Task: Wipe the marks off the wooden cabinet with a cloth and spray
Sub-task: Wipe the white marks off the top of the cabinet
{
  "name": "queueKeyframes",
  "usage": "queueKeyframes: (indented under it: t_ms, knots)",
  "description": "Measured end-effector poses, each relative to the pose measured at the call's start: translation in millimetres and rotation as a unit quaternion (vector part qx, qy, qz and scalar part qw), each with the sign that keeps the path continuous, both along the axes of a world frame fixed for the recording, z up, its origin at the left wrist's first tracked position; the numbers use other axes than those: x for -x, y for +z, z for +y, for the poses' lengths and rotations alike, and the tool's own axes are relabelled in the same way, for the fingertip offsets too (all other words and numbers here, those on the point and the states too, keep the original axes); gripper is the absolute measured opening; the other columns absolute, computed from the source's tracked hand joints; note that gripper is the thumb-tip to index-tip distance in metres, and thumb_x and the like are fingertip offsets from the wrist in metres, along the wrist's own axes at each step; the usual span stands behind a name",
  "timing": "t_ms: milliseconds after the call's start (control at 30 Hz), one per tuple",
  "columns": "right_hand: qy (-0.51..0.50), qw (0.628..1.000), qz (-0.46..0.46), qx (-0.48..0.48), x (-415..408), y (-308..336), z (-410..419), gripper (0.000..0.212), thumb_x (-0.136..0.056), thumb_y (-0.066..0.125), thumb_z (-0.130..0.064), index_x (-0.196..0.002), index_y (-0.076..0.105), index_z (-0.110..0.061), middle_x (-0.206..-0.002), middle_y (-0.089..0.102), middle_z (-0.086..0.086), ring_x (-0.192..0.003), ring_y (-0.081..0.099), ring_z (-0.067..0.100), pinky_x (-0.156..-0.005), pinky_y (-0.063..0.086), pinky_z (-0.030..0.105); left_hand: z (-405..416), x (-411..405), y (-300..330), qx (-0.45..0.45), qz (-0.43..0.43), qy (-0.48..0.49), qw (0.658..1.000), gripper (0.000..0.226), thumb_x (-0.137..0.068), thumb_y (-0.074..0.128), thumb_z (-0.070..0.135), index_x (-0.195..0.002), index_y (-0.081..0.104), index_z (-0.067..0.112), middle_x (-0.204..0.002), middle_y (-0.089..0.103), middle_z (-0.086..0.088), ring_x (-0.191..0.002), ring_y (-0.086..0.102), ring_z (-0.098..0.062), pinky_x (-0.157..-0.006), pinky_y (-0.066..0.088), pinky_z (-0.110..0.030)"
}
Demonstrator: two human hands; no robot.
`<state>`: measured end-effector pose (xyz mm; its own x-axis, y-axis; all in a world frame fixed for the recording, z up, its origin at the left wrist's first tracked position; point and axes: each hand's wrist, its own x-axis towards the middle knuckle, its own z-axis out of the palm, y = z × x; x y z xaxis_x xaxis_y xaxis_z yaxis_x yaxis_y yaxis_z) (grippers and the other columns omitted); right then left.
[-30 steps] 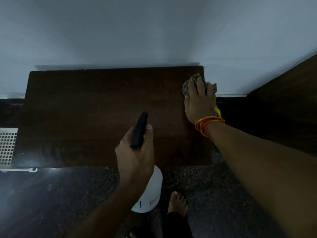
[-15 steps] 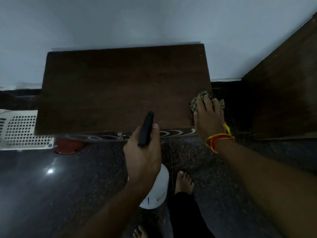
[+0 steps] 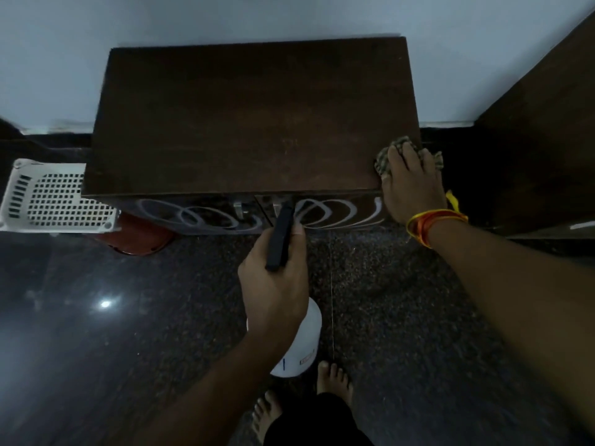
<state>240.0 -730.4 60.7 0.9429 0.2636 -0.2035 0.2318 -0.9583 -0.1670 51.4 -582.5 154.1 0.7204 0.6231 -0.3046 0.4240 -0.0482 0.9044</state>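
A dark wooden cabinet [image 3: 251, 117] stands against the pale wall, its front showing white loop patterns. My right hand [image 3: 410, 185] presses a checked cloth [image 3: 388, 156] flat on the cabinet top at its front right corner, fingers spread over it. In front of the cabinet my left hand [image 3: 277, 284] grips a white spray bottle [image 3: 301, 346] with a black trigger head [image 3: 280, 239] pointing at the cabinet front. The bottle's body hangs below my hand, partly hidden by it.
A white perforated plastic basket [image 3: 54, 197] and a red round object [image 3: 141, 236] sit left of the cabinet. A taller dark wooden piece [image 3: 544, 149] stands at the right. My bare feet [image 3: 333, 378] rest on the dark polished stone floor [image 3: 96, 333].
My right hand has slid the cloth from the back right of the cabinet top toward the front right corner. The view has pulled back, showing the cabinet front. The bottle stays held.
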Motion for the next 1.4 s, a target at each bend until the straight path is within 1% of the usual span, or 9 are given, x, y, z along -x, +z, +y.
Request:
queueKeyframes:
  t_ms: [100,233,367,600,833,967,1167,1300,1400]
  knots:
    - [0.006,1.0,-0.021,-0.004,0.8,-4.7,-3.4,0.055,-0.099,0.041,-0.03,-0.15,0.026,-0.014,-0.157,0.021,0.011,-0.143,0.013,0.041,-0.113,0.02,0.058,-7.5,4.3,-12.6,0.002,-0.01,0.004,1.0,0.018,-0.096,0.057,0.032,-0.078,0.058,0.031,-0.074,0.057,-0.016,-0.063,0.052,-0.041,-0.049,0.044,-0.046]
    - [0.001,0.999,-0.037,-0.014,2.4,-8.8,-1.1,0.054,-0.098,0.041,-0.029,-0.149,0.028,-0.014,-0.157,0.022,0.01,-0.142,0.015,0.04,-0.112,0.02,0.057,-12.3,9.1,-25.7,-0.012,-0.02,0.012,1.0,0.018,-0.096,0.057,0.032,-0.078,0.059,0.033,-0.072,0.058,-0.013,-0.063,0.054,-0.036,-0.051,0.047,-0.052]
    - [-0.021,0.998,-0.062,-0.022,3.8,-12.5,2.2,0.052,-0.097,0.042,-0.028,-0.146,0.032,-0.014,-0.155,0.025,0.009,-0.141,0.017,0.04,-0.111,0.021,0.059,-10.2,13.1,-37.2,-0.014,-0.033,0.008,0.999,0.018,-0.096,0.058,0.031,-0.078,0.06,0.03,-0.073,0.058,-0.014,-0.064,0.054,-0.04,-0.051,0.047,-0.054]
    - [-0.048,0.99,-0.122,-0.046,11.3,-23.6,31.3,0.051,-0.096,0.041,-0.028,-0.144,0.037,-0.013,-0.152,0.031,0.009,-0.14,0.02,0.041,-0.111,0.02,0.059,2.1,21.6,-79.1,-0.002,-0.07,-0.008,0.998,0.017,-0.096,0.056,0.031,-0.079,0.059,0.03,-0.076,0.059,-0.016,-0.062,0.051,-0.04,-0.049,0.046,-0.046]
    - [-0.045,0.981,-0.181,-0.062,9.9,-33.2,82.4,0.041,-0.093,0.04,-0.028,-0.129,0.05,-0.011,-0.142,0.042,0.012,-0.133,0.031,0.038,-0.111,0.023,0.054,24.4,39.1,-146.7,-0.014,-0.137,-0.045,0.989,0.01,-0.085,0.052,0.049,-0.082,0.061,0.044,-0.074,0.056,-0.01,-0.062,0.049,-0.041,-0.05,0.045,-0.05]
    - [-0.043,0.974,-0.221,-0.037,6.4,-36.0,95.2,0.04,-0.093,0.038,-0.027,-0.124,0.054,-0.007,-0.135,0.047,0.02,-0.126,0.04,0.043,-0.107,0.028,0.051,39.3,48.4,-198.5,-0.024,-0.163,-0.042,0.985,0.014,-0.088,0.053,0.047,-0.083,0.062,0.037,-0.065,0.048,-0.01,-0.059,0.045,-0.039,-0.05,0.043,-0.051]
    - [-0.004,0.969,-0.248,-0.018,27.0,-32.3,118.0,0.039,-0.095,0.04,-0.022,-0.124,0.053,0.001,-0.13,0.049,0.029,-0.119,0.045,0.048,-0.101,0.036,0.05,58.5,62.3,-256.2,-0.038,-0.217,-0.001,0.976,0.014,-0.089,0.055,0.045,-0.076,0.061,0.045,-0.06,0.048,-0.014,-0.055,0.047,-0.04,-0.048,0.042,-0.05]
    - [0.013,0.949,-0.308,-0.062,56.0,-48.4,138.8,0.034,-0.092,0.039,-0.021,-0.116,0.056,-0.002,-0.125,0.053,0.025,-0.116,0.047,0.047,-0.1,0.039,0.054,75.3,71.0,-277.6,-0.044,-0.241,0.024,0.969,0.016,-0.095,0.058,0.034,-0.081,0.064,0.032,-0.053,0.046,-0.001,-0.054,0.048,-0.042,-0.046,0.044,-0.053]
    - [0.028,0.935,-0.332,-0.121,76.8,-57.6,153.1,0.032,-0.09,0.04,-0.017,-0.116,0.056,-0.009,-0.126,0.052,0.019,-0.118,0.046,0.043,-0.102,0.038,0.051,90.9,80.5,-277.9,-0.057,-0.258,0.035,0.964,0.019,-0.096,0.058,0.034,-0.077,0.061,0.033,-0.054,0.045,-0.004,-0.055,0.048,-0.044,-0.047,0.046,-0.054]
